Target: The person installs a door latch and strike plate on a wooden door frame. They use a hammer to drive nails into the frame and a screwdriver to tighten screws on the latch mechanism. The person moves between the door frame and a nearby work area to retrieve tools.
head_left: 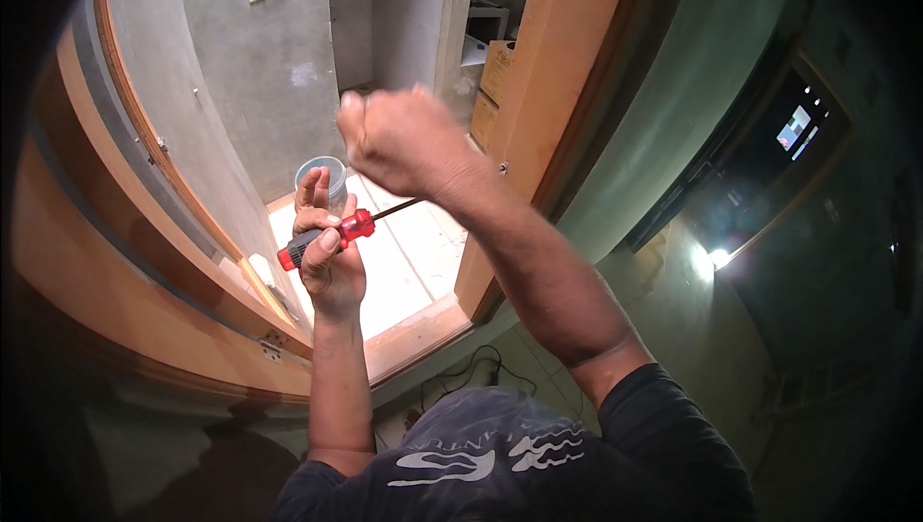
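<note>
My left hand (329, 267) grips a screwdriver (358, 225) by its red and black handle, the index finger raised off it. The dark shaft points right and slightly up toward the wooden door frame (543, 70). My right forearm crosses in front, so the tip is hidden. Above and to the right of the left hand, my right hand (404, 137) is closed in a fist and slightly blurred; whether anything is inside cannot be seen. A small metal fitting (503, 168) sits on the frame's edge, just right of my right wrist.
A wooden door (173, 339) stands swung aside at the left, with a hinge (272, 346) low on it. A clear plastic tub (322, 176) lies beyond my left hand. Cardboard boxes (492, 89) stand behind the frame. A dark cable (490, 359) runs across the floor near me.
</note>
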The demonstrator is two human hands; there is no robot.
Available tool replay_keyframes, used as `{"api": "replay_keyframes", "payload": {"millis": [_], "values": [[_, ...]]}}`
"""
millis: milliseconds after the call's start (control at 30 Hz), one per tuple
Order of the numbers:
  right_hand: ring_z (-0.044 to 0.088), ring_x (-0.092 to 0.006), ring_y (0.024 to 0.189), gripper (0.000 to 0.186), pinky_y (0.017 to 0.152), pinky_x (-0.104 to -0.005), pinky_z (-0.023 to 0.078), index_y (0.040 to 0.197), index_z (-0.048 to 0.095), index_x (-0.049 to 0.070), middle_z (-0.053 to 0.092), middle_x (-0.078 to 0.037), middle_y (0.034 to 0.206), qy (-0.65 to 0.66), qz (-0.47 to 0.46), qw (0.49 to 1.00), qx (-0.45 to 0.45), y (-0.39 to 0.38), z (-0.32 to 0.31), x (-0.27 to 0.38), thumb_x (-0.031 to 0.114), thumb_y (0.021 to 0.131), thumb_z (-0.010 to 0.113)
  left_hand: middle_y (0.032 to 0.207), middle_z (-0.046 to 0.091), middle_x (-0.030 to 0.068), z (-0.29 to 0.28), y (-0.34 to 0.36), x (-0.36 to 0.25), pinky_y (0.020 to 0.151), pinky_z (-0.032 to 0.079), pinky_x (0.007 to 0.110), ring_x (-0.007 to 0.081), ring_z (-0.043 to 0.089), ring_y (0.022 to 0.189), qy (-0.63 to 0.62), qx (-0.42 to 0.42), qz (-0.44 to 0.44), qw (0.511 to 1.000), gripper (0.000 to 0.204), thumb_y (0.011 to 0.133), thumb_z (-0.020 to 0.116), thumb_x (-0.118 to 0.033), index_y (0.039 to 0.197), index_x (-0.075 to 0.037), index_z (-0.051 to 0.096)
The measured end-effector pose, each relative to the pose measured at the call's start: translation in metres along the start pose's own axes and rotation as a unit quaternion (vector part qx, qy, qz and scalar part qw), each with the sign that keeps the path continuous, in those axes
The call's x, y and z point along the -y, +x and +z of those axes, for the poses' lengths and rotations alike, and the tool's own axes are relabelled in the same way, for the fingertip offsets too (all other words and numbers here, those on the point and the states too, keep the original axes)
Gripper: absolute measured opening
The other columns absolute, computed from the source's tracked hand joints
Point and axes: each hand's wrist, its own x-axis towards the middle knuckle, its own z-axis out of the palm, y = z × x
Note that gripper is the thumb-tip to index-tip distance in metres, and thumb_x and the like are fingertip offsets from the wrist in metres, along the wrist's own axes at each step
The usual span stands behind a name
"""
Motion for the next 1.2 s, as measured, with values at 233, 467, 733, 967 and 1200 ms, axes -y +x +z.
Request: {"api": "replay_keyframes", "payload": {"millis": [233,467,733,967,1200], "values": [[0.066,-0.0433,0.077,0.021,0.070,-0.0519,0.053,0.091,0.060,-0.003,0.065,-0.025,0.076,0.102,0.019,0.983,0.149,-0.013,0.026,-0.007,0.013,0.095,0.047,0.148,0.047,0.0052,-0.002,-0.001,0.001,0.121,0.012,0.070,0.0274,0.036,0.148,-0.013,0.016,0.001,1.000,0.016,0.077,0.072,-0.028,0.090,-0.018,0.068],[0.062,-0.0334,0.065,0.016,0.063,-0.0435,0.051,0.078,0.062,0.002,0.061,-0.013,0.070,0.185,-0.094,0.920,-0.332,-0.049,0.025,0.015,0.014,0.088,0.065,0.128,0.057,0.0123,0.010,-0.001,-0.013,0.110,0.047,0.058,0.0304,0.057,0.130,-0.139,0.063,-0.047,0.987,0.005,0.093,0.066,-0.014,0.097,-0.011,0.064],[0.065,-0.0279,0.066,0.017,0.062,-0.0368,0.052,0.084,0.070,-0.001,0.067,-0.013,0.075,0.463,0.032,0.885,0.022,-0.193,0.037,0.057,0.014,0.093,0.071,0.093,0.058,0.0020,0.019,0.004,-0.023,0.105,0.045,0.051,0.0179,0.059,0.089,-0.240,0.080,0.010,0.967,0.029,0.103,0.061,-0.035,0.086,-0.011,0.062],[0.069,-0.0295,0.077,0.027,0.069,-0.0387,0.053,0.090,0.073,0.000,0.072,-0.015,0.090,0.492,0.087,0.862,0.087,-0.223,0.050,0.050,0.026,0.095,0.071,0.073,0.056,0.0008,-0.020,0.039,-0.035,0.080,0.045,0.035,0.0125,0.054,0.066,-0.355,-0.068,-0.011,0.932,0.036,0.095,0.073,-0.037,0.074,-0.011,0.059],[0.064,-0.0286,0.113,0.069,0.097,-0.0395,0.052,0.148,0.046,0.001,0.055,-0.022,0.142,0.669,0.097,0.733,0.083,-0.231,0.051,0.040,0.036,0.096,0.072,0.077,0.059,-0.0002,0.011,-0.042,-0.061,0.070,0.049,0.037,0.0107,0.057,0.058,-0.222,0.157,0.027,0.962,0.036,0.100,0.067,-0.040,0.083,-0.010,0.057]]}}
